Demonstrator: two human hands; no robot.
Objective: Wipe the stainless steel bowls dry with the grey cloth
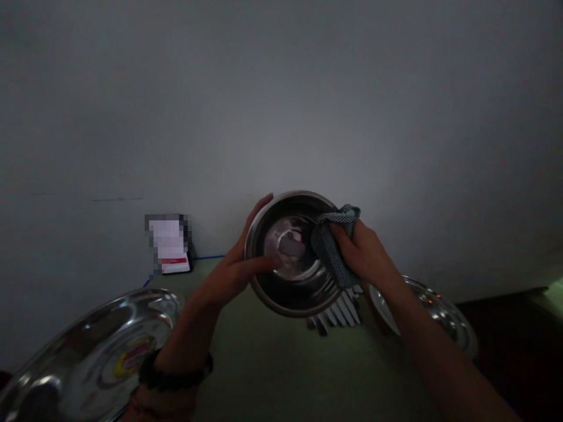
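Observation:
A shiny steel bowl [290, 246] is held up above the table, its inside tilted toward me. My left hand [237, 266] grips its left side, thumb inside over the rim and fingers behind the outer wall. In my right hand [363, 249] a dark checked cloth [329, 246] is bunched and pressed over the bowl's right rim. The fingers under the cloth are partly hidden. Below the bowl, several pieces of metal cutlery [341, 313] lie side by side, partly covered by it.
A large steel basin [97, 351] with a yellow and red label stands at the left. Behind my right forearm sits another steel dish [435, 310]. A phone-like device [171, 246], partly pixelated, leans on the wall [281, 105] at the back of the green table [264, 363].

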